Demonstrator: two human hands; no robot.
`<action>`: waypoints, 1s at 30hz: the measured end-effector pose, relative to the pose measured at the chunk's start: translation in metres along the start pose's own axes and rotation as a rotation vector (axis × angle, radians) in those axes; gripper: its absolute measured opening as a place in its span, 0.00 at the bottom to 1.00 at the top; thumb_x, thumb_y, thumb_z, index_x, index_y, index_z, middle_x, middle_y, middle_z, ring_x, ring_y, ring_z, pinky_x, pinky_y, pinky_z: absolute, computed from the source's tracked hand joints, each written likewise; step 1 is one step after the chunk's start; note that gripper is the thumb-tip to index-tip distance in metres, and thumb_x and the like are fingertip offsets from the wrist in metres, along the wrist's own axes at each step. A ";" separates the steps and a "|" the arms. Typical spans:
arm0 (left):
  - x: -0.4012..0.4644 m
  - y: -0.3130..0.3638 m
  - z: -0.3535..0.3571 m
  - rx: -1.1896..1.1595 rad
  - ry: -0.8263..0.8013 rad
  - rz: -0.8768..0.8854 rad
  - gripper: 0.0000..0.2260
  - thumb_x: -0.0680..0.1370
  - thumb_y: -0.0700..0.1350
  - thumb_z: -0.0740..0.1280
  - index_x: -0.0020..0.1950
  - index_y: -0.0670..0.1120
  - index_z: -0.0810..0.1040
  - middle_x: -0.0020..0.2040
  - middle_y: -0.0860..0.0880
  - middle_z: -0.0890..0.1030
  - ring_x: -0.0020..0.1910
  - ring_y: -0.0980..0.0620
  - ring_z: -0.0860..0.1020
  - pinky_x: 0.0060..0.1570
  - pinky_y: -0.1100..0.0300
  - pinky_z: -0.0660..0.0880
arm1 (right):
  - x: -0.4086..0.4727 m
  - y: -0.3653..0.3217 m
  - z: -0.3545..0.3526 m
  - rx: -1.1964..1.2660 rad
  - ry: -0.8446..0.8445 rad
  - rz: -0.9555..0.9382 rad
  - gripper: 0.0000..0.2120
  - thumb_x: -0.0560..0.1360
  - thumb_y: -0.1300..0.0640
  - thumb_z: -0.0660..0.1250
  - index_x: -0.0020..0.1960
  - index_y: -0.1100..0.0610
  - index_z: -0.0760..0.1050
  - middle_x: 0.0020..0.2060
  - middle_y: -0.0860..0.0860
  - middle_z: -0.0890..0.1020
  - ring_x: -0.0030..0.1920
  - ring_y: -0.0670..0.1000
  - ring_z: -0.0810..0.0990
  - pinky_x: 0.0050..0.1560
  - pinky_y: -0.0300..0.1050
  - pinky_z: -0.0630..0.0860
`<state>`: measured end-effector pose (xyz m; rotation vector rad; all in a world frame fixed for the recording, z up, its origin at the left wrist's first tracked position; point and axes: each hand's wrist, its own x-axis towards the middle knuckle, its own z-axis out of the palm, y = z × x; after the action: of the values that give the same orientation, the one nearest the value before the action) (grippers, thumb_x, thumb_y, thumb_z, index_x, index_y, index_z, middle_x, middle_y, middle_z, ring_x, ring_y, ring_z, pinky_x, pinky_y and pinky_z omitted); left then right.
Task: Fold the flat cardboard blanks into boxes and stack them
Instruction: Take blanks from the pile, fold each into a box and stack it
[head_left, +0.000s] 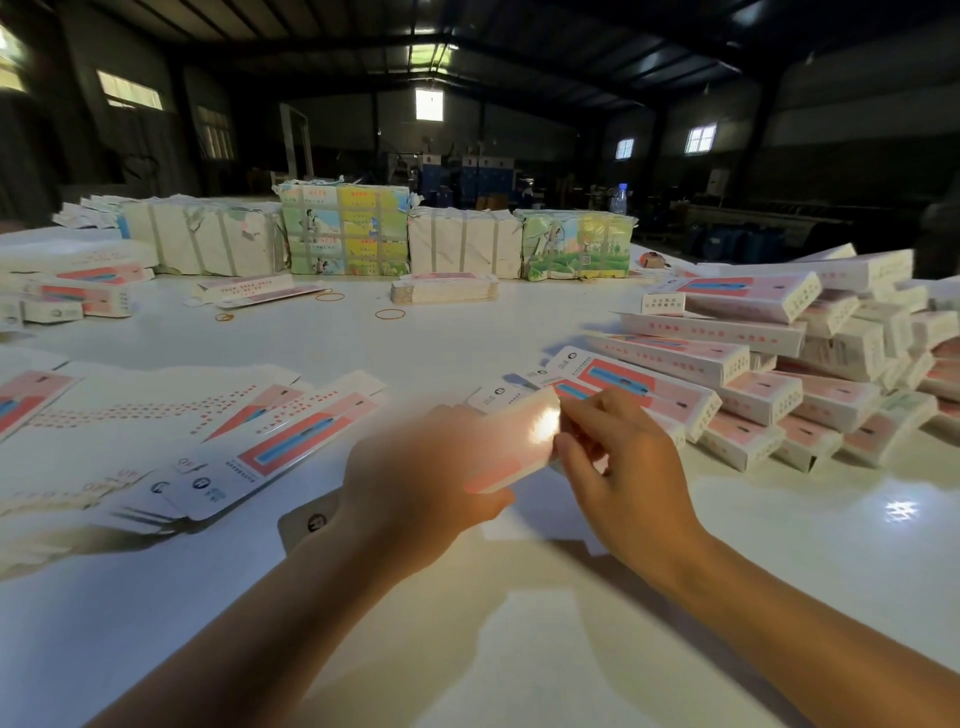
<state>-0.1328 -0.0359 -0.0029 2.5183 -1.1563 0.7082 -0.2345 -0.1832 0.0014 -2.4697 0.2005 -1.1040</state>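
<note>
Between your two hands, just above the white table (779, 597), sits the box in progress (511, 441), blurred and washed out by glare. Your left hand (415, 478) grips its near end, thumb curled under the long edge. Your right hand (618, 467) pinches the far end, fingertips (569, 415) pressed together on what looks like an end flap; the blur hides whether that flap is tucked yet.

Progress, as a judgement: well under way, far from finished.
- Done: the heap of folded boxes (810, 364) to your right, loosely piled in rough layers rather than squared. Too many overlap to count exactly; well over a dozen show.
- More folded boxes (78, 296) lie at the far left, about four or five.
- Left: the fan of flat blanks (234, 441) to your left, spread and overlapping; at least five tops show, more beneath.
- One short banded stack of blanks (444, 291) sits mid-table, and a few loose blanks (249, 291) lie left of it.
- Unopened stock: five wrapped bundles (345, 231) in a row along the far edge, three in plain white, two in printed wrap.

Other counts: three rubber bands (389, 314) loose on the table, one plastic bottle (618, 200) behind the bundles.

The current box will likely need its end closed before it joins the heap.
</note>
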 end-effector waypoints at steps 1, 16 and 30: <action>0.001 -0.003 0.000 -0.001 -0.008 -0.002 0.29 0.70 0.68 0.62 0.65 0.54 0.65 0.58 0.56 0.76 0.50 0.55 0.77 0.40 0.67 0.68 | -0.001 0.001 0.001 -0.003 -0.018 -0.009 0.08 0.75 0.66 0.66 0.52 0.60 0.80 0.41 0.51 0.73 0.40 0.46 0.70 0.40 0.35 0.65; 0.004 -0.032 -0.007 -0.015 -0.049 0.226 0.37 0.66 0.67 0.67 0.71 0.52 0.66 0.67 0.50 0.73 0.63 0.47 0.72 0.59 0.53 0.68 | 0.007 0.026 0.006 -0.304 -0.196 -0.467 0.28 0.71 0.49 0.70 0.67 0.60 0.72 0.53 0.60 0.79 0.51 0.62 0.77 0.50 0.53 0.76; 0.010 -0.014 0.014 -0.041 -0.143 0.357 0.24 0.75 0.64 0.43 0.54 0.53 0.71 0.50 0.57 0.80 0.43 0.61 0.80 0.41 0.70 0.76 | 0.169 0.170 -0.161 -0.747 0.430 0.512 0.16 0.77 0.52 0.63 0.63 0.53 0.72 0.63 0.58 0.68 0.62 0.62 0.67 0.60 0.60 0.65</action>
<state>-0.1118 -0.0391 -0.0100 2.3852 -1.6787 0.5839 -0.2328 -0.4385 0.1373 -2.4545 1.5172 -1.4727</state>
